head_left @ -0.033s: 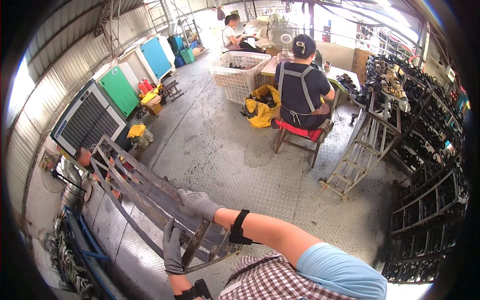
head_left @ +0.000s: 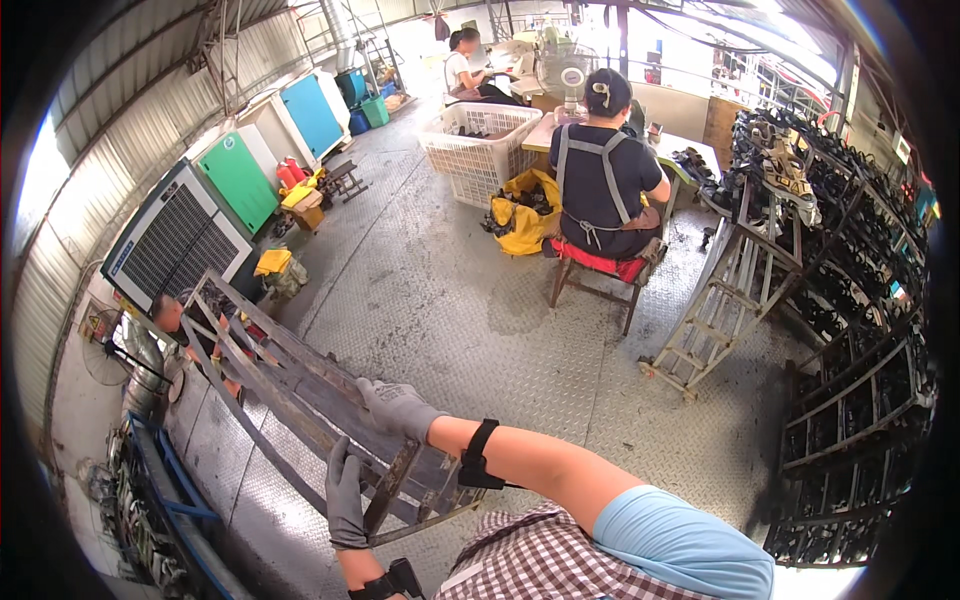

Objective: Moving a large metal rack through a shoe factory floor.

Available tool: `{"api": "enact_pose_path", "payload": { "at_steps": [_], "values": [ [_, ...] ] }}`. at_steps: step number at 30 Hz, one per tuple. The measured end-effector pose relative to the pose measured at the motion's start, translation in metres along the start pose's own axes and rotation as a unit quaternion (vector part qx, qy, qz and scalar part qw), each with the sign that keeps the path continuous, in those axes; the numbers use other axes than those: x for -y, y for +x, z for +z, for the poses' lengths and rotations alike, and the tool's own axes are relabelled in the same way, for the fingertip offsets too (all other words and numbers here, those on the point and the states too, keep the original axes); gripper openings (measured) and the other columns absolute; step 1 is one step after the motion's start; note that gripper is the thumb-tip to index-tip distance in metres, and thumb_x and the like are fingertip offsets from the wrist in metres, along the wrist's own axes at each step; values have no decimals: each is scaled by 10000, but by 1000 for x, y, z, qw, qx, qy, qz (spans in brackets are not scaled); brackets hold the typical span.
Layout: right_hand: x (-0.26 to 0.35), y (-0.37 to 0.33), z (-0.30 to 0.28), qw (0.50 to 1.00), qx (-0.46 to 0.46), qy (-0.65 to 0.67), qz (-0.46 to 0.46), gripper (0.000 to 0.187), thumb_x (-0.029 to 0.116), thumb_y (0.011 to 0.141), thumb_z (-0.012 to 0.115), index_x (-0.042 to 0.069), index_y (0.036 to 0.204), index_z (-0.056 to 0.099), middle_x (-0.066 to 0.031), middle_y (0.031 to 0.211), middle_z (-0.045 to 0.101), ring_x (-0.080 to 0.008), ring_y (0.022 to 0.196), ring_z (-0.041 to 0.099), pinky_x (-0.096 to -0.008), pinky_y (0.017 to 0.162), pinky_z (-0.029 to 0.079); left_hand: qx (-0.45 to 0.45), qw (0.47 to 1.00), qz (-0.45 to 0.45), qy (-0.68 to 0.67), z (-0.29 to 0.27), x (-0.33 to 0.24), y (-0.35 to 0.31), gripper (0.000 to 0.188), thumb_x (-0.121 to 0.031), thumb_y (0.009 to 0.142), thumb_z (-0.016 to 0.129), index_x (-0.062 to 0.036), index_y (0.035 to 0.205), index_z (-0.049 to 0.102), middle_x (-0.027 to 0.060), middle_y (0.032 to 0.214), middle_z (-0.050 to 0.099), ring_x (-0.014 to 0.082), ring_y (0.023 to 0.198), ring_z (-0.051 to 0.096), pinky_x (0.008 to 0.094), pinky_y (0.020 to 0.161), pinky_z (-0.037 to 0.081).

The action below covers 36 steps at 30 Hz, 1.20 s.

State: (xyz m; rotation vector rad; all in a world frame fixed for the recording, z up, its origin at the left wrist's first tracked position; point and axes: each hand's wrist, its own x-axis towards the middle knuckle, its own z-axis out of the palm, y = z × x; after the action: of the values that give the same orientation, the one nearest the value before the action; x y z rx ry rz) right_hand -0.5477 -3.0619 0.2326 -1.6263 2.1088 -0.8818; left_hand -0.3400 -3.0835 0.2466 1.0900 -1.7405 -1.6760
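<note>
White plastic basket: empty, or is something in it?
Not empty: dark items show inside the white plastic basket, below its rim. How full it is, I cannot tell.

2 grey-gloved hands are on a worn rack [head_left: 285, 395]: the left hand [head_left: 346, 505] grips its near end, the right hand [head_left: 398, 408] its upper rail. At the rack's far end, a person [head_left: 168, 316] is partly hidden by its bars, and a vented machine [head_left: 165, 240] stands just past that end. Beyond the rack and to its right are 1 white basket [head_left: 480, 180], 1 yellow bag [head_left: 525, 235] and 1 seated worker [head_left: 605, 170] at a bench [head_left: 540, 135]. Well right of the rack stands 1 ladder [head_left: 745, 298].
</note>
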Motion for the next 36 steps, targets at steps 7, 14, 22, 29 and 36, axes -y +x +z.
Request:
{"api": "enact_pose_path", "payload": {
  "at_steps": [7, 14, 22, 29, 36],
  "values": [
    [2, -1, -1, 1000, 6, 4, 17, 465, 259, 904, 528, -31, 1260, 458, -245, 1158, 628, -378, 1066, 633, -452, 893, 500, -18, 999, -11, 25, 0, 0, 2, 499, -207, 971, 514, -18, 1426, 436, 37, 1089, 591, 119, 920, 546, 269, 840, 442],
    [1, -1, -1, 1000, 8, 19, 17, 464, 246, 912, 524, -36, 1272, 451, -250, 1167, 623, -385, 1077, 625, -449, 906, 494, -7, 999, 25, 41, -9, 17, 10, 469, -254, 965, 521, -133, 1415, 472, 31, 1048, 606, 139, 933, 627, 328, 796, 523],
    [3, -4, -5, 1000, 6, 9, 6, 425, 199, 905, 510, -37, 1255, 458, -250, 1162, 626, -382, 1076, 628, -454, 899, 498, 0, 999, 24, 32, -14, 28, 16, 443, -228, 987, 504, -116, 1414, 467, 32, 964, 629, 125, 849, 625, 308, 766, 525],
    [4, -4, -5, 1000, 6, 6, 11, 402, 159, 905, 494, -36, 1255, 459, -245, 1158, 628, -376, 1078, 630, -452, 891, 501, 6, 1000, 12, 17, -9, 18, 10, 449, -236, 987, 511, -113, 1416, 463, 35, 964, 622, 129, 850, 626, 307, 765, 527],
    [-1, -1, -3, 1000, 24, 6, 10, 454, 232, 938, 479, -22, 1308, 412, -255, 1206, 595, -395, 1103, 605, -457, 916, 476, 2, 1000, 19, 22, -9, 18, 10, 478, -265, 971, 526, -120, 1422, 460, 38, 1082, 596, 139, 953, 617, 324, 799, 527]
  ]
}}
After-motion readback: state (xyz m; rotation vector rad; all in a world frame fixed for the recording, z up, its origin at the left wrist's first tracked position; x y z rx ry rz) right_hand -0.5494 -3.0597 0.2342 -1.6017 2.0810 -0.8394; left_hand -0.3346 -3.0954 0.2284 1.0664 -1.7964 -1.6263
